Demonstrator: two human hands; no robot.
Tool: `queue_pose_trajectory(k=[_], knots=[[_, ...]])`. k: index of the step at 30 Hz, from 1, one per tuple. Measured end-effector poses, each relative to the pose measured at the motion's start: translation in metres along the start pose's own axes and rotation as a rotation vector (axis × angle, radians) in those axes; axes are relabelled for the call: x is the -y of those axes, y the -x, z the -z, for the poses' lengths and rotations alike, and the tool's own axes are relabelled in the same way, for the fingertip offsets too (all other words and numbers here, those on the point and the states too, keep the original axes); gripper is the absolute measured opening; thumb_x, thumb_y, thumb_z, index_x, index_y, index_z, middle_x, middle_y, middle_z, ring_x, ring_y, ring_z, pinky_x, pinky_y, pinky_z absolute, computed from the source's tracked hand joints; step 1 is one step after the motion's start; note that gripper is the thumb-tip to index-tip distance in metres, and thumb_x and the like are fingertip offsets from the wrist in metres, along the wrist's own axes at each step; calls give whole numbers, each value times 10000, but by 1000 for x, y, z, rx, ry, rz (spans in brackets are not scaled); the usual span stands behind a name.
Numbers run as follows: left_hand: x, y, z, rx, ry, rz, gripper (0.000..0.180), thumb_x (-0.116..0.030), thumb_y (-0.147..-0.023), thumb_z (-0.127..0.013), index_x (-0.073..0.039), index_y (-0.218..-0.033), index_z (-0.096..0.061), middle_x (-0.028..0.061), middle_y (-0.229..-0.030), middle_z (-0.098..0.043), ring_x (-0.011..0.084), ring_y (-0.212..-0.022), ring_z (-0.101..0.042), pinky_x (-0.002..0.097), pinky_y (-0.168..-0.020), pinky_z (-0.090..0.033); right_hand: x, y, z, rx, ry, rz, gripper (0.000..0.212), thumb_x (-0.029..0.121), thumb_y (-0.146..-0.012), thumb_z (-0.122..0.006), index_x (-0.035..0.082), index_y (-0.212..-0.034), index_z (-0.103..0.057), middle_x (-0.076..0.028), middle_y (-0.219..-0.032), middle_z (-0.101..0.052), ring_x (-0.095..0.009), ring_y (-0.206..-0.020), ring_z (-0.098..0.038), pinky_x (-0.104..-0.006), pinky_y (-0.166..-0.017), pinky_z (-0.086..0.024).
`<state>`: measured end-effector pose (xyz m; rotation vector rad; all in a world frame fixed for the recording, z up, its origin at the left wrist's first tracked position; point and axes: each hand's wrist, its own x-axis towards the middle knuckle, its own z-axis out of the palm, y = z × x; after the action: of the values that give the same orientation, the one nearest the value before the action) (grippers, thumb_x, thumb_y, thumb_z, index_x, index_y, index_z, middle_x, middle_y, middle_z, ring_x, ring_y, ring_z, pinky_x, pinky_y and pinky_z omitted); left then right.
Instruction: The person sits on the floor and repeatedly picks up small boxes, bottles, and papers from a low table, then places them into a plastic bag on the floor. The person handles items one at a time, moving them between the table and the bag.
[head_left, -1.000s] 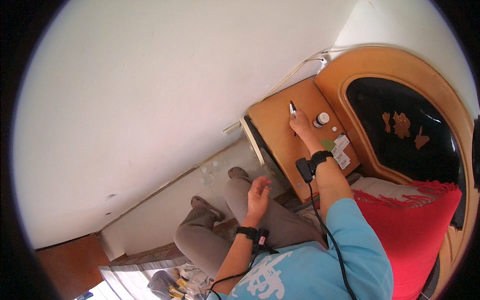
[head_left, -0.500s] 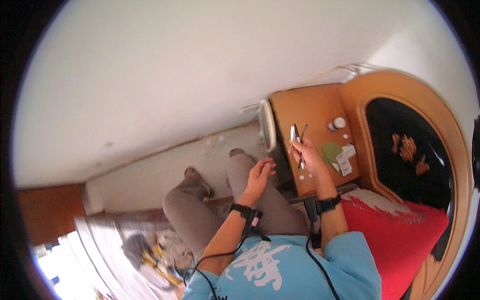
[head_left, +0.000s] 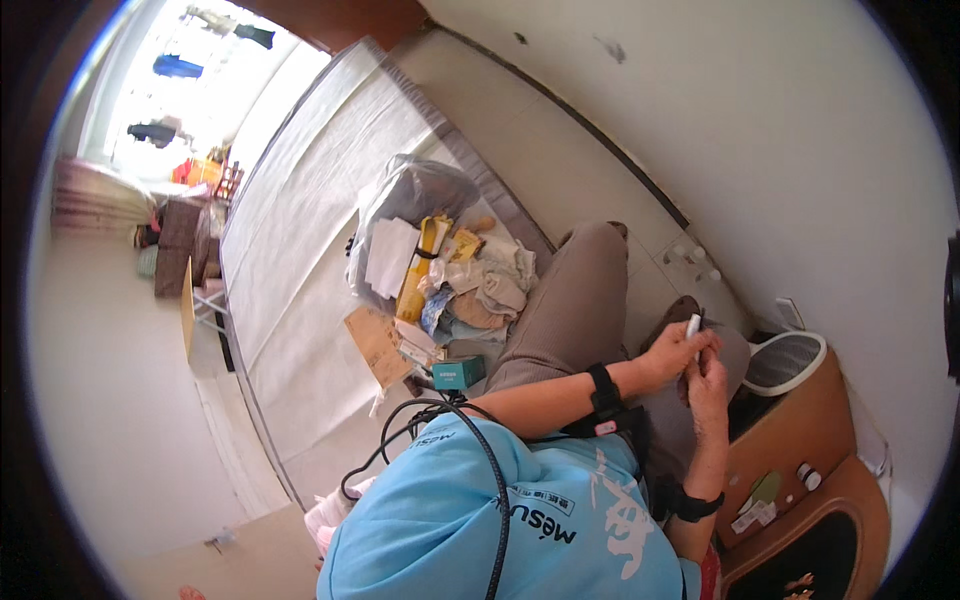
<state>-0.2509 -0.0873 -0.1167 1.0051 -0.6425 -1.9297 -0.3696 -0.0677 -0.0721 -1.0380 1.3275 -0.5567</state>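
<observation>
Both my hands meet over my knee at the right, with a slim bundle between them. A white pen-like stick pokes up from the fingers, a thin dark stick close beside it. My left hand is closed around the white stick from the left. My right hand comes up from below, its fingers bent and pressed against the left hand at the bundle. The lower part of the bundle is hidden by the fingers.
To my left a clear plastic bag of papers and cloths lies on the white bed, near a teal box and cardboard. At right, a white-rimmed mesh racket touches a brown cabinet bearing a small bottle.
My view has swung left toward the bed. My left hand, empty and apart before, has joined the right hand at the pen-like sticks that the right hand was holding.
</observation>
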Motion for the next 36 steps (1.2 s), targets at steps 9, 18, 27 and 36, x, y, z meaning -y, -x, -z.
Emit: queue_pose_trajectory(k=[9, 18, 27, 36], knots=[[-112, 67, 109, -406, 86, -236, 341, -328, -994, -467, -12, -912, -566, 125, -945, -643, 163, -654, -622, 300, -614, -529, 48, -23, -74, 286, 3, -10, 189, 176, -934, -576, 43, -1068, -578, -8, -769, -608, -54, -557, -490, -187, -496, -371], [-147, 189, 244, -1085, -1223, -221, 246, -142, -884, -588, 27, -1064, -588, 276, -880, -632, 427, -844, -626, 451, -690, -495, 29, -33, -64, 138, -46, -31, 153, 179, -937, -576, 60, -1027, -610, -8, -769, -620, -39, -561, -514, -178, -505, -390], [-108, 257, 310, -990, -2123, -54, 423, -316, -808, -697, -64, -1132, -596, 126, -958, -657, 302, -839, -630, 408, -724, -495, 11, -20, -38, 32, -49, -65, 222, 223, -926, -570, 71, -1085, -598, -29, -818, -622, -75, -650, -535, -203, -553, -432], [-134, 102, 147, -428, -1614, -521, 455, -84, -843, -639, -14, -1272, -507, 177, -1281, -533, 324, -1197, -497, 416, -1015, -380, -80, 22, 80, -567, -285, 137, 182, 229, -931, -564, 72, -1013, -608, -29, -787, -612, -82, -620, -552, -227, -518, -443]])
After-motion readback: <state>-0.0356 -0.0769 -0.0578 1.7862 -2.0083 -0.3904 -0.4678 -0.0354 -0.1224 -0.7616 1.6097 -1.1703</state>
